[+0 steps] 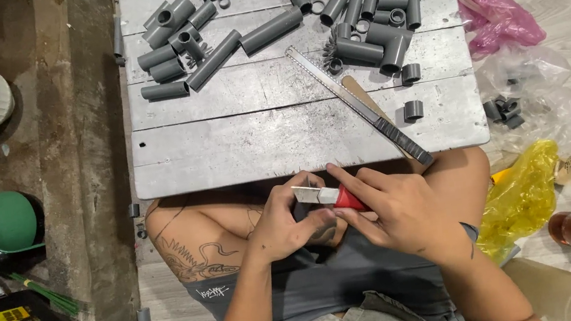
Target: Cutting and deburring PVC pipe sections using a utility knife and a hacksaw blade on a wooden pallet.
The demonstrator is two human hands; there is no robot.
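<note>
My right hand (398, 208) gripped a red knife (329, 196). My left hand (289, 221) pinched something small under its blade; I couldn't tell what. Grey pipe pieces (270, 29) lay on the board (262, 141) beyond my hands.

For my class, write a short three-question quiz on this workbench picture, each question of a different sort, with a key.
1. True or false: the right hand holds a red-handled utility knife.
2. Where does the hacksaw blade lie? A) on the grey board B) on the floor C) in the yellow bag
3. Fill in: the left hand grips a short grey ____.

Key: 1 true; 2 A; 3 pipe piece.
</note>
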